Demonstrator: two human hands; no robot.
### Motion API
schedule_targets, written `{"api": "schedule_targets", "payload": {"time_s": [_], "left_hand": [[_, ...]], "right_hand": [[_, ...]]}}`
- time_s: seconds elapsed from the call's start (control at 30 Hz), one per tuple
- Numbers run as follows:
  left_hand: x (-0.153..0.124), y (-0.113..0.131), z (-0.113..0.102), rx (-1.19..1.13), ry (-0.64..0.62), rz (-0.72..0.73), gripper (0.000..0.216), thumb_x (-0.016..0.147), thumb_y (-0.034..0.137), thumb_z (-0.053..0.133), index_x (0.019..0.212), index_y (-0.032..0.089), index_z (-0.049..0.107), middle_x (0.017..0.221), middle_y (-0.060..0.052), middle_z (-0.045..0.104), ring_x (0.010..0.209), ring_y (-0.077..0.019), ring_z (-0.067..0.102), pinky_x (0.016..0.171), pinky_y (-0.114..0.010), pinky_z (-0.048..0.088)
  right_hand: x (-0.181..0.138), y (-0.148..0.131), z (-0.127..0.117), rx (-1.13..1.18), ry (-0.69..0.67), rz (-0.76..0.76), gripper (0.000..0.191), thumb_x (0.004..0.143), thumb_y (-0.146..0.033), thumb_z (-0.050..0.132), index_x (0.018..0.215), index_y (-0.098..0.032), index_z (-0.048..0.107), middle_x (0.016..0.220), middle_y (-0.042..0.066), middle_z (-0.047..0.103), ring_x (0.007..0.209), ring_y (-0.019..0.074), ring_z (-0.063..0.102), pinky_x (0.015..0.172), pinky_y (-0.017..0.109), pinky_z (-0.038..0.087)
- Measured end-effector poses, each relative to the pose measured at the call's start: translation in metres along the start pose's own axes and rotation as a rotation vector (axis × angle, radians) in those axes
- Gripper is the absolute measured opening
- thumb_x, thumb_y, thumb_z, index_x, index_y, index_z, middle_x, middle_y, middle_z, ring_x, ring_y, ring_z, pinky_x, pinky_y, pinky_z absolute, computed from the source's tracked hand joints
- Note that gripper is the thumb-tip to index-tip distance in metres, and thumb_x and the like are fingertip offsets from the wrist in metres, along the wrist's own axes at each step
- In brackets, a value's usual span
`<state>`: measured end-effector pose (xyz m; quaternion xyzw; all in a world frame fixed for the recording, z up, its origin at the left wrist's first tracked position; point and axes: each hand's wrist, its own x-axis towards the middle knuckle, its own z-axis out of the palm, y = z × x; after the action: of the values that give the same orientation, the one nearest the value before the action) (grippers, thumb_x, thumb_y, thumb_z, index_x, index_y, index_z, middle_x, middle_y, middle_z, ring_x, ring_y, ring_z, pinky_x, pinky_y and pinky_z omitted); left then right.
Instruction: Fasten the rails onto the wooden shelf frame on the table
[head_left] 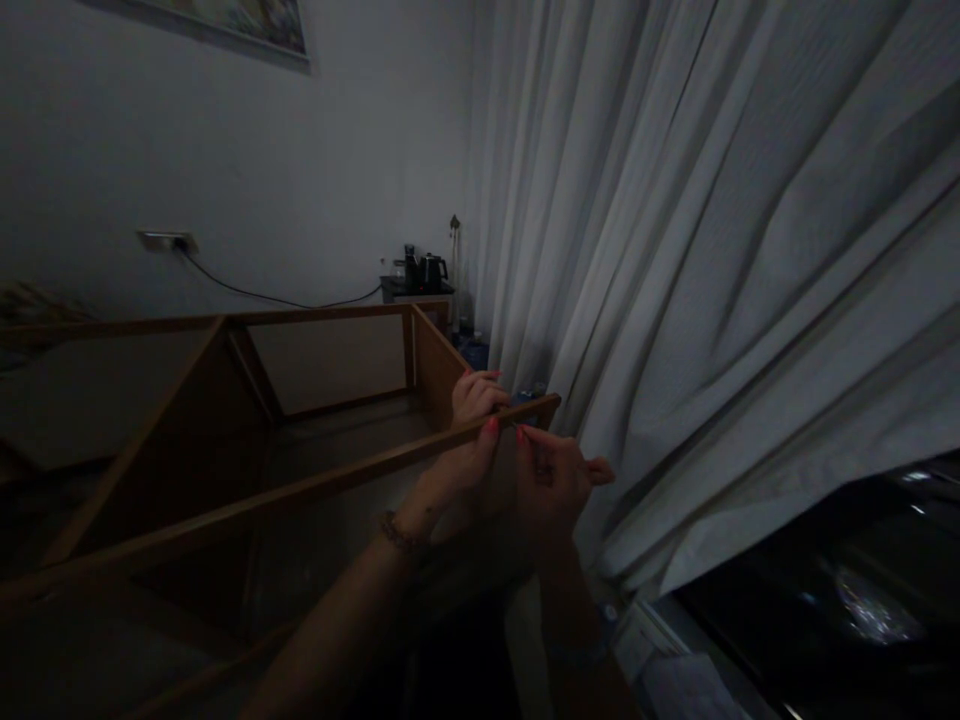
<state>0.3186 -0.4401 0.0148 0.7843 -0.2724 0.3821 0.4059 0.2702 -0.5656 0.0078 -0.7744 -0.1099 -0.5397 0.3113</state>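
Your L grip [474,455] is closed round a wooden rail [375,467], thumb on the near face, fingers over the far side. Your R grip [559,485] is just right of it, by the rail's end, thumb + forefinger pinched nearly tog.; can't tell if they've got hold of anything small. Bracelet [401,533] on the wrist below your L grip.

The rail runs off left of both grips as the near top edge of an open wooden frame [322,313], w/ a divider panel [187,420] well left of your L grip.

Rm is v. dim. Right of your R grip, a pale curtain [660,250] hangs in deep folds; further right + lower, a dark glossy surface [780,570] w/ a bright reflection.

Well beyond the grips, a small worktop [394,284] in the corner carries a black kettle [433,270]. Behind, a plain wall [360,170]; far left of the grips, a socket [159,241] w/ a dark cable [247,293] towards the worktop. Part of a picture [240,20] hangs above.
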Motion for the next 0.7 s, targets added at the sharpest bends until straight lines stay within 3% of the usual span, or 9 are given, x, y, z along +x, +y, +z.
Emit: {"api": "schedule_targets", "payload": {"time_s": [0.33, 0.43, 0.5, 0.6, 0.7], "left_hand": [[0.001, 0.005, -0.002, 0.055, -0.041, -0.026, 0.048, 0.102, 0.046, 0.012, 0.094, 0.023, 0.053, 0.102, -0.007, 0.059, 0.110, -0.0256, 0.048, 0.108, -0.044, 0.037], [0.001, 0.010, -0.002, 0.059, -0.047, -0.044, 0.042, 0.102, 0.042, 0.014, 0.093, 0.024, 0.051, 0.102, -0.006, 0.058, 0.112, -0.0253, 0.047, 0.109, -0.044, 0.035], [0.002, 0.013, -0.003, 0.050, -0.046, -0.042, 0.041, 0.102, 0.040, 0.014, 0.093, 0.024, 0.050, 0.102, -0.006, 0.057, 0.113, -0.0252, 0.047, 0.111, -0.044, 0.034], [0.004, 0.015, -0.003, 0.043, -0.035, -0.038, 0.041, 0.101, 0.038, 0.012, 0.091, 0.024, 0.049, 0.104, -0.007, 0.056, 0.113, -0.0250, 0.047, 0.111, -0.044, 0.034], [0.005, 0.014, -0.002, 0.011, -0.009, -0.008, 0.041, 0.101, 0.041, 0.012, 0.088, 0.024, 0.047, 0.098, -0.007, 0.055, 0.108, -0.0251, 0.048, 0.108, -0.044, 0.036]], "right_hand": [[0.004, 0.001, 0.002, -0.035, -0.022, -0.037, 0.018, 0.095, -0.039, 0.062, 0.089, -0.025, 0.073, 0.059, -0.006, 0.059, 0.057, 0.0114, 0.051, 0.081, 0.037, 0.029], [0.004, 0.002, 0.009, 0.161, -0.034, 0.164, 0.023, 0.092, -0.044, 0.064, 0.085, -0.022, 0.068, 0.057, -0.008, 0.052, 0.052, 0.0090, 0.045, 0.077, 0.034, 0.033], [0.006, 0.002, 0.014, 0.389, -0.080, 0.342, 0.026, 0.088, -0.047, 0.067, 0.086, -0.021, 0.061, 0.057, -0.010, 0.043, 0.050, 0.0082, 0.040, 0.065, 0.029, 0.035], [0.009, 0.000, 0.017, 0.667, -0.145, 0.519, 0.035, 0.082, -0.047, 0.071, 0.100, -0.024, 0.053, 0.058, -0.013, 0.033, 0.048, 0.0083, 0.033, 0.048, 0.022, 0.028], [0.012, 0.000, 0.016, 0.715, -0.183, 0.586, 0.051, 0.079, -0.044, 0.074, 0.117, -0.025, 0.045, 0.057, -0.014, 0.031, 0.046, 0.0078, 0.031, 0.044, 0.020, 0.026]]}}
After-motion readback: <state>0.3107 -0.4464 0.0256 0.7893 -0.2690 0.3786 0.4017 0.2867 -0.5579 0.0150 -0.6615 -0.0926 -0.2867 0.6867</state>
